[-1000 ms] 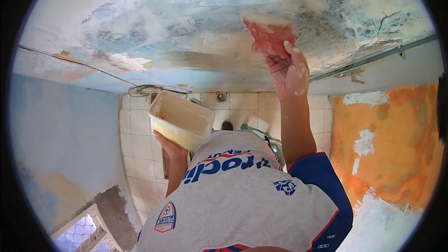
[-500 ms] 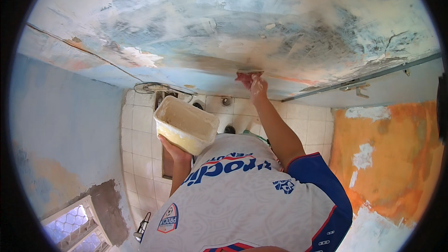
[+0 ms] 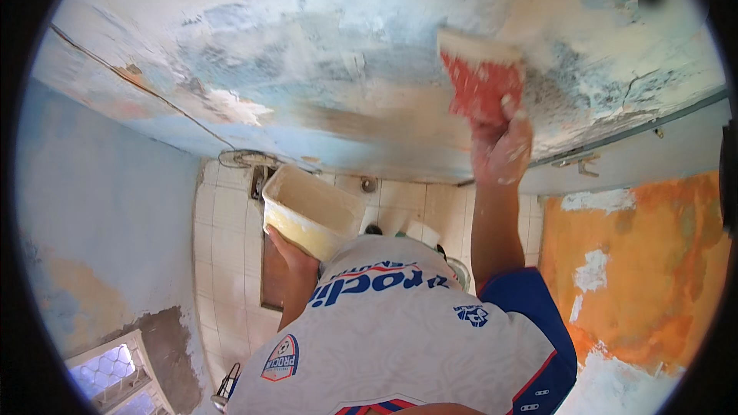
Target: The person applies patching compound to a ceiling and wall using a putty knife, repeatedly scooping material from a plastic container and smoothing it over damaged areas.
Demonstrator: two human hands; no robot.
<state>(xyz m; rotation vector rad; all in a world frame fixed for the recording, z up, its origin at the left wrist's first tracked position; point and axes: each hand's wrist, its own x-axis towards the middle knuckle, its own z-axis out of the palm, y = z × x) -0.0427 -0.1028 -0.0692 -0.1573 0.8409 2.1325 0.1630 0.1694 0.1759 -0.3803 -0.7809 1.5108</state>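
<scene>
In my right hand is a red putty knife with a wide pale edge, smeared with white filler. Its edge is up against the patchy wall, whose blue, white and tan coats show dark scuffs. White residue marks my fingers, which are closed round the handle. My left hand grips a cream rectangular tub from below and the side, held tilted close to my body. Pale filler coats the tub's inner walls; how much lies in it I cannot tell.
A crack runs down the wall at left, with a coil of dark cable at its lower end. White tiles cover the floor. A grey rail crosses on the right, near an orange, peeling wall. A barred window is at lower left.
My right hand has swept the putty knife up the wall and to the right, from low near the floor. The tub in my left hand has shifted only slightly.
</scene>
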